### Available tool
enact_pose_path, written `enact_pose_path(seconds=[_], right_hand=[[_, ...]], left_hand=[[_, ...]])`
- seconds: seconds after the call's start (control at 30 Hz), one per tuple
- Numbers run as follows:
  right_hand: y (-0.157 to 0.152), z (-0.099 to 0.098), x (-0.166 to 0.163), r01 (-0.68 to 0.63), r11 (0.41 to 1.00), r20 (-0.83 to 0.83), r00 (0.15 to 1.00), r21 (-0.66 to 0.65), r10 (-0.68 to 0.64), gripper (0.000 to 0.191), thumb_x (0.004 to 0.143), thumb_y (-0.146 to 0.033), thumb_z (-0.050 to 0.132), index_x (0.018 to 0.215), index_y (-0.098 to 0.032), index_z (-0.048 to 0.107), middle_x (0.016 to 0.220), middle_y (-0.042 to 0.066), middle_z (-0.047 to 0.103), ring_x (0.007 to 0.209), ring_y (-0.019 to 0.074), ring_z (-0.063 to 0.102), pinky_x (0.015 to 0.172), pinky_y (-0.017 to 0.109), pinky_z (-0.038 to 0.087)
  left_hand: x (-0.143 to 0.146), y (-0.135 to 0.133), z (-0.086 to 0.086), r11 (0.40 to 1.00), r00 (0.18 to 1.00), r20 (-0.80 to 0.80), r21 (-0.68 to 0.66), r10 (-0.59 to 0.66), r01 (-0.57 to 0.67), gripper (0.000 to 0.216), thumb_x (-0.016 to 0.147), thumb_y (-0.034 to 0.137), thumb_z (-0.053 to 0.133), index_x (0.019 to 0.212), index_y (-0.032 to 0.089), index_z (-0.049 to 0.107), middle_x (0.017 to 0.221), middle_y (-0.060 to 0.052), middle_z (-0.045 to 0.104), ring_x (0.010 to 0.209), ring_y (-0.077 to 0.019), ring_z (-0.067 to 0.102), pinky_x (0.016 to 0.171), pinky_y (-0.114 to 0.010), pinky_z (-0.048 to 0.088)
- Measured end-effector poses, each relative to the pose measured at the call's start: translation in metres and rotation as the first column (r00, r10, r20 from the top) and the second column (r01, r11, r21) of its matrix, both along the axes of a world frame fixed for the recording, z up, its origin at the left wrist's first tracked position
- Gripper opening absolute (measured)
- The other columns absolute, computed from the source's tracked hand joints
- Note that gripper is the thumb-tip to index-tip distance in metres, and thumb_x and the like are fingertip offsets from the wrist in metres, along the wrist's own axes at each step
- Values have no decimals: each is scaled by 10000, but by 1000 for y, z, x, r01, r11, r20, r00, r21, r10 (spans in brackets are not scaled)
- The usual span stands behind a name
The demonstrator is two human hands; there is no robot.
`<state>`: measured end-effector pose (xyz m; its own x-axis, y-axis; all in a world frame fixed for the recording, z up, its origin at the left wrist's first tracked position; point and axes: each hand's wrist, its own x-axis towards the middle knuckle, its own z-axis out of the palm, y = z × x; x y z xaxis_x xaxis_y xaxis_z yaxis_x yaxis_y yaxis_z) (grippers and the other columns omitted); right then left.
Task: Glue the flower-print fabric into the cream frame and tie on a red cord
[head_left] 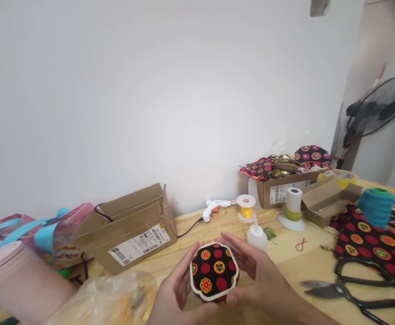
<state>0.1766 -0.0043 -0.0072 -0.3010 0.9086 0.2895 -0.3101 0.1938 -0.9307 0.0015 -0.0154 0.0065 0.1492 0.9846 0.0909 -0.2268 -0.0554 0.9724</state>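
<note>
Both my hands hold a small scalloped piece [214,271] covered in black fabric with red and orange circles and edged in cream, face toward me. My left hand [173,291] grips its left and lower edge, thumb underneath. My right hand [254,275] cups its right side, fingers curled behind it. Just beyond my right fingers stands a small white glue bottle [256,234] on the wooden table [285,266].
A white glue gun [214,208], a yellow thread spool [246,206], a white spool [293,208] and a teal spool [376,206] sit further back. Black scissors [349,289] and patterned fabric [373,246] lie right. Cardboard boxes [129,230] [285,187], a plastic bag [105,300] and a fan [376,108] surround.
</note>
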Motion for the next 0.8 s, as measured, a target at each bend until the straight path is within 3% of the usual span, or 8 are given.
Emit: enact_pose_path(seconds=[0.33, 0.5, 0.57, 0.67, 0.73, 0.8], right_hand=[[1, -3, -3, 6, 1000, -22, 1000, 19, -5, 934, 418, -225, 793, 1239, -178, 350, 1279, 138, 366, 1152, 253, 358, 968, 389, 288], [3, -4, -5, -17, 1000, -170, 985, 5, 18, 864, 494, -335, 755, 1242, -199, 345, 1295, 123, 345, 1170, 229, 335, 960, 361, 298], [3, -2, -5, -19, 998, -162, 987, -62, 9, 696, 612, -412, 662, 1214, -184, 395, 1203, 122, 467, 1078, 216, 455, 885, 353, 387], [3, 0, -6, -15, 987, -15, 1000, -161, 12, 462, 725, -456, 527, 1063, -141, 556, 807, 72, 662, 684, 154, 618, 620, 271, 498], [3, 0, -7, 16, 983, 54, 999, -183, -6, 419, 731, -469, 506, 936, -124, 627, 623, 26, 648, 516, 103, 584, 501, 198, 469], [3, -2, -8, 46, 983, 66, 997, -181, -34, 418, 720, -482, 509, 875, -119, 646, 585, 9, 633, 486, 86, 564, 469, 170, 444]], left_hand=[[4, 0, 4, 997, 999, -18, 64, 33, -32, 736, 441, 131, 760, 1129, 158, 502, 1208, -145, 480, 1116, -290, 409, 876, -330, 407], [5, 1, 4, 990, 997, -32, 129, 64, -59, 784, 415, 168, 777, 1142, 179, 482, 1207, -125, 487, 1117, -294, 408, 877, -344, 404], [4, 1, 3, 975, 992, -74, 203, 105, -88, 754, 444, 186, 765, 1141, 213, 480, 1232, -91, 468, 1136, -288, 385, 888, -336, 396], [4, 1, 0, 936, 962, -188, 327, 199, -130, 708, 482, 182, 744, 1137, 248, 484, 1258, -51, 442, 1160, -280, 354, 941, -337, 337], [3, 2, -3, 908, 934, -260, 399, 245, -127, 696, 497, 176, 734, 1141, 255, 483, 1260, -45, 439, 1167, -282, 341, 976, -355, 279], [3, 4, -7, 884, 914, -307, 456, 267, -105, 684, 517, 172, 723, 1148, 267, 477, 1259, -40, 440, 1172, -279, 333, 991, -368, 244]])
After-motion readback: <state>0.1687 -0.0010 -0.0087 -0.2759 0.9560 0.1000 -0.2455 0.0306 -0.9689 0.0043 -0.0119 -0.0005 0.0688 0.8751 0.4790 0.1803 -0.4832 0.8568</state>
